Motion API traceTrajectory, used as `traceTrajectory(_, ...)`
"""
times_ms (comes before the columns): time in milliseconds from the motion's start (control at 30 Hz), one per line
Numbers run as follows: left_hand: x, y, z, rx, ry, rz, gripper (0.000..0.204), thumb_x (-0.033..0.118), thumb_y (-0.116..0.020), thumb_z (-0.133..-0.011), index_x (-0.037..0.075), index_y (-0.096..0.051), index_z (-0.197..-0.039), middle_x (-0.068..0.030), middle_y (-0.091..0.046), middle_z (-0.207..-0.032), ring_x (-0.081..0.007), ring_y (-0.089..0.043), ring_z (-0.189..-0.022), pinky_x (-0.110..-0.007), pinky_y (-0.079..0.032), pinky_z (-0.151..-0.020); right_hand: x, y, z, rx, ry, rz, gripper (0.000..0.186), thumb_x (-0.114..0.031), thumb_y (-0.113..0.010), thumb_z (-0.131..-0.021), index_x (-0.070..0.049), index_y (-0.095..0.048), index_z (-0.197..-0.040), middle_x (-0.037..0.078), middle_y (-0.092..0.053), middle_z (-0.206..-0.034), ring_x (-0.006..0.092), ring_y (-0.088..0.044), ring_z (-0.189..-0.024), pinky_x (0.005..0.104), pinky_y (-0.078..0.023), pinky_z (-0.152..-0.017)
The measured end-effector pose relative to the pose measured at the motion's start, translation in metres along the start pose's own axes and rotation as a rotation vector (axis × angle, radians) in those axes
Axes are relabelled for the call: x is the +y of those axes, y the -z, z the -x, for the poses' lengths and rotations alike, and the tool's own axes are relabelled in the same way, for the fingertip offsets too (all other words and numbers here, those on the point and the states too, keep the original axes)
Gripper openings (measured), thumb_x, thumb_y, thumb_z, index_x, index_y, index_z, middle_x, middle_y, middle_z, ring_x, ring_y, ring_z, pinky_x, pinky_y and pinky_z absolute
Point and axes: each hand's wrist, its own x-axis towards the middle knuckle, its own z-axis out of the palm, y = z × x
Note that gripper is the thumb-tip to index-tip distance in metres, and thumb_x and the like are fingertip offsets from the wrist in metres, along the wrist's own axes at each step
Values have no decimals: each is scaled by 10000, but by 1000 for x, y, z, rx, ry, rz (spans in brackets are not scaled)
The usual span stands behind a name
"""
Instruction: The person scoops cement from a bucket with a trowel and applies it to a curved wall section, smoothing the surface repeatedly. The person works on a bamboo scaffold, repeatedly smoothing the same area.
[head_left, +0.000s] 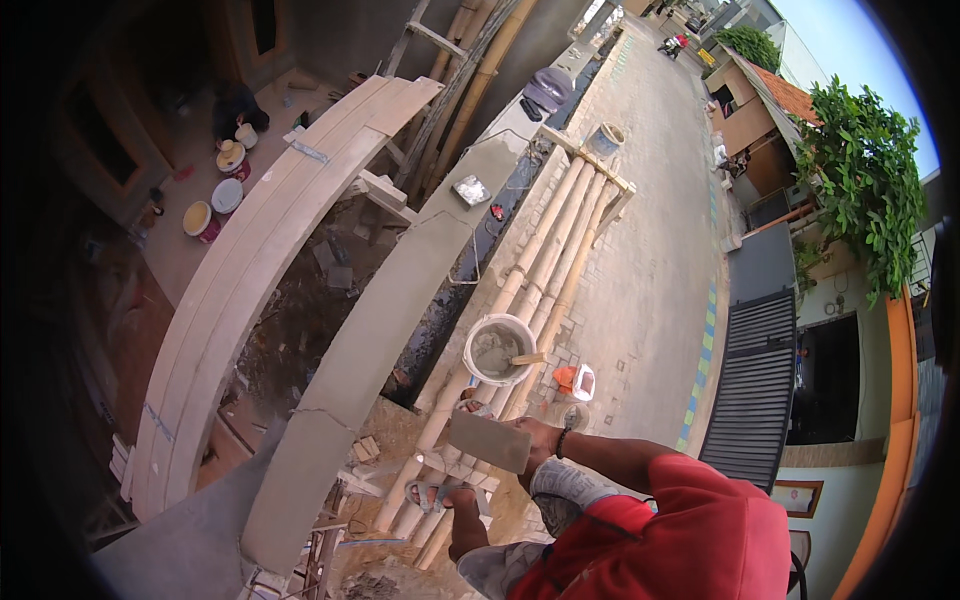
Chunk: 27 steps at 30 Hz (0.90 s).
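Paved st., grey trowel in R hand, above bamboo poles

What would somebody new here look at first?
Probably the bright red clothing at the lower right, and the right hand holding a flat grey tool below the middle. Next, the white bucket on bamboo poles near the centre, then leafy greenery at the upper right.
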Motion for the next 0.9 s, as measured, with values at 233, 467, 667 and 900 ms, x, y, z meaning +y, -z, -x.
traceTrajectory(233, 93, -256, 104, -782, 414, 656, 491, 235, -524, -951, 24, -380, -1370, -118, -543, -1229, -185, -527, -1051, -330, -425, -904, -52, -20, -21, -133, -195, -1659, 419, -293, -500, -953, -101, -468, -1325, 112, -564, -1250, 236, -597, -1069, 379, -527, -850)
traceTrajectory(467, 96, -349, 92, -1118, 595, 1337, 503, 255, -582, -915, 92, -389, -1350, -12, -535, -1140, -166, -525, -998, -332, -406, -896, 3, -27, -33, -261, -184, -1785, 378, -313, -503, -942, -91, -519, -1248, 82, -617, -1154, 219, -611, -1015, 345, -524, -799)
traceTrajectory(667, 75, -369, 77, -1090, 738, 1108, 533, 230, -680, -836, 62, -460, -1291, -46, -550, -1213, -200, -516, -1133, -370, -401, -961, 28, -35, -28, 145, -511, -1718, 399, -379, -463, -966, -95, -525, -1239, 18, -624, -1124, 140, -604, -1001, 312, -503, -829)
traceTrajectory(900, 27, -390, 45, -1001, 738, 1165, 503, 159, -679, -822, 45, -484, -1271, -83, -542, -1269, -238, -507, -1189, -416, -379, -1027, 110, 20, -25, 193, -980, -401, 304, -275, -512, -937, -66, -568, -1149, 100, -669, -968, 202, -668, -791, 316, -557, -643)
